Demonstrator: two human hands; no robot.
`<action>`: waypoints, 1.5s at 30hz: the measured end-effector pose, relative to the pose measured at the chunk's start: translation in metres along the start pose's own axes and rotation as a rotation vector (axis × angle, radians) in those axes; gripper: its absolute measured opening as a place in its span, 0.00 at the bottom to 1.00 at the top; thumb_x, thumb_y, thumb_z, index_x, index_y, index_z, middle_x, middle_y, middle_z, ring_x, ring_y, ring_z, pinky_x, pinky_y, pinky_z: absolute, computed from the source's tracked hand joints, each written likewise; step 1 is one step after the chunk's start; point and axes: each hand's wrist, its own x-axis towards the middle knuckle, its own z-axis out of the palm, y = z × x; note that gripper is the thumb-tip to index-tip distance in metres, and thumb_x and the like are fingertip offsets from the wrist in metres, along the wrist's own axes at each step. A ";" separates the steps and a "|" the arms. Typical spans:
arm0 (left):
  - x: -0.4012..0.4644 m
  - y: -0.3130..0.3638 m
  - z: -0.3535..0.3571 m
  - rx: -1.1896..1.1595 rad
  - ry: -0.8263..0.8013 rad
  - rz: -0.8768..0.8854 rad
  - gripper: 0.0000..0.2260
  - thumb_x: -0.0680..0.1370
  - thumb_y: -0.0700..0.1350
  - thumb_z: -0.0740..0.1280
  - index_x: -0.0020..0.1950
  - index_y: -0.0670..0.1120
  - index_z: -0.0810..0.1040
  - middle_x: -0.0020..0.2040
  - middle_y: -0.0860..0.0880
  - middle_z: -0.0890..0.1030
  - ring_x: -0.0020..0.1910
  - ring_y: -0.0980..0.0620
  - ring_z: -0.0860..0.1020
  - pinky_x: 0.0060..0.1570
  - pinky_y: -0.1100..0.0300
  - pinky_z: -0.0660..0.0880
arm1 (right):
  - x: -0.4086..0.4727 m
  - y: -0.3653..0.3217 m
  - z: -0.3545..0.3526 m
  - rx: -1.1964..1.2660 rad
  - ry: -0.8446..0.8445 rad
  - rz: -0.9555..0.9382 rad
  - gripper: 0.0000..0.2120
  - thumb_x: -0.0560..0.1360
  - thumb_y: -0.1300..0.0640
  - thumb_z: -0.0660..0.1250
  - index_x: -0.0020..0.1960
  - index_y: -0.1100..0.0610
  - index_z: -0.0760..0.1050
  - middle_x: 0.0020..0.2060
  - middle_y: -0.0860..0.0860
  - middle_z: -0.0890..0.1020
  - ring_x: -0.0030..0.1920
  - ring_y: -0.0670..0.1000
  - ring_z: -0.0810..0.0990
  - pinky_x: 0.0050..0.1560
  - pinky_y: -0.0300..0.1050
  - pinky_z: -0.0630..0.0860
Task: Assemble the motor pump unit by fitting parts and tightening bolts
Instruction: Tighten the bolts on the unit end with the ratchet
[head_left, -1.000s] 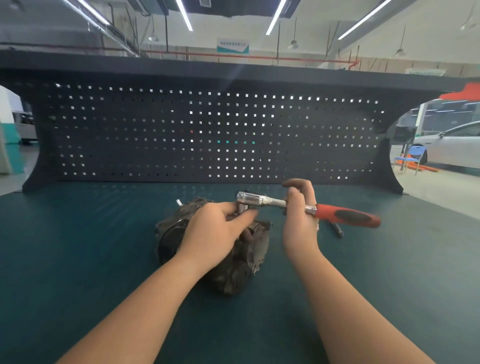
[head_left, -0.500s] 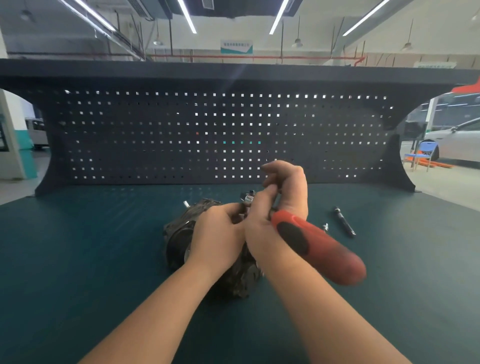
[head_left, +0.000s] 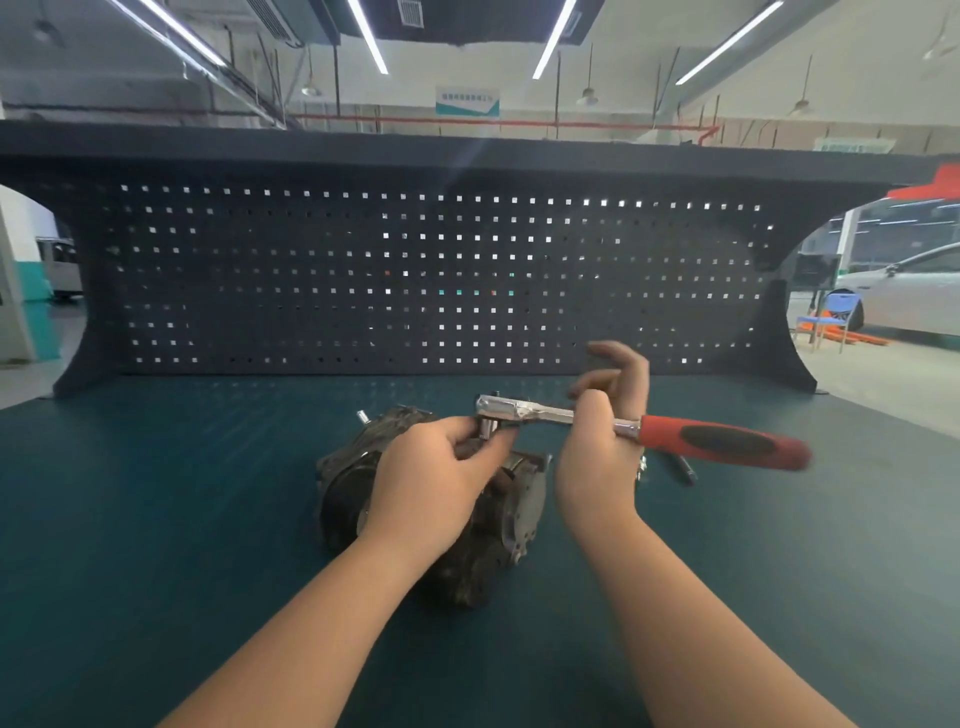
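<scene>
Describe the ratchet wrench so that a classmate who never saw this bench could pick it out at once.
On the green bench before the black pegboard, find the dark motor pump unit. Above it lies the ratchet wrench, gripped by the right hand: the only tool with a red handle.

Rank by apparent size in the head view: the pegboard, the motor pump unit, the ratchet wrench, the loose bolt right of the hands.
1. Pegboard, by far the largest, though farthest.
2. Motor pump unit and ratchet wrench: bulkier against longer, and hands cover parts, so unranked.
3. Loose bolt, smallest, partly hidden.
</scene>
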 end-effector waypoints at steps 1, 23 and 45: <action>0.000 0.000 0.000 -0.011 0.018 0.001 0.10 0.72 0.61 0.68 0.41 0.56 0.83 0.33 0.59 0.83 0.34 0.61 0.79 0.39 0.57 0.75 | -0.001 -0.006 0.003 0.010 0.018 -0.128 0.22 0.65 0.65 0.52 0.50 0.43 0.71 0.37 0.47 0.69 0.36 0.38 0.69 0.39 0.27 0.67; 0.000 -0.001 -0.003 -0.031 -0.018 -0.006 0.11 0.74 0.60 0.69 0.45 0.54 0.84 0.37 0.57 0.84 0.38 0.61 0.81 0.44 0.56 0.76 | -0.009 -0.006 0.008 0.066 0.037 -0.126 0.30 0.65 0.66 0.52 0.59 0.39 0.66 0.38 0.50 0.68 0.37 0.41 0.67 0.40 0.28 0.68; 0.002 -0.004 -0.003 -0.003 -0.040 0.013 0.10 0.76 0.55 0.68 0.36 0.57 0.82 0.30 0.54 0.83 0.30 0.57 0.78 0.38 0.55 0.75 | 0.006 0.004 0.000 0.279 -0.085 0.471 0.09 0.72 0.60 0.62 0.38 0.50 0.79 0.28 0.44 0.72 0.29 0.45 0.69 0.35 0.40 0.65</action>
